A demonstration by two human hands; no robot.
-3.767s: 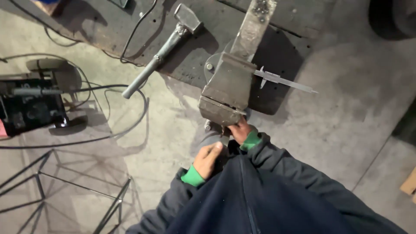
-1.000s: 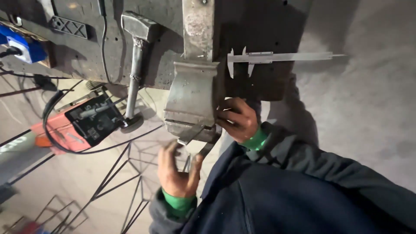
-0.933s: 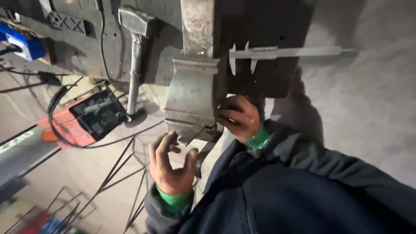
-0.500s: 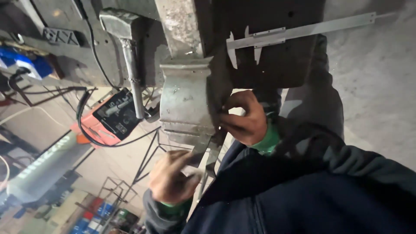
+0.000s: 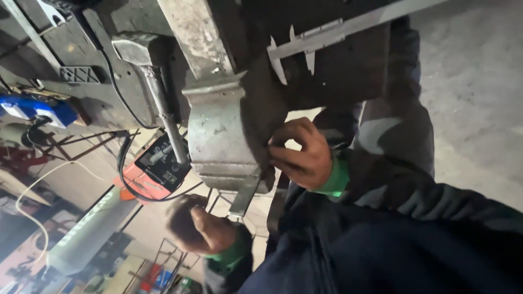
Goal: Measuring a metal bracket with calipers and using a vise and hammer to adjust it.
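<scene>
The dark steel bench fills the top of the view, its near edge running down and left above the concrete floor, which lies open on the right side. Bolted at that edge, the grey bench vise overhangs the bench, its body reaching out past the rim. A hammer lies on the bench just left of the vise, handle pointing over the edge. A steel caliper lies on the bench to the vise's right, near but apart from it. Below the edge, an orange-and-black machine sits on the floor with a black cable looping beside it.

The right hand is curled against the vise's right flank, fingertips touching the metal. The left hand hangs below the vise in a loose fist; blur hides whether it grips anything. The vise handle pokes down between the two hands.
</scene>
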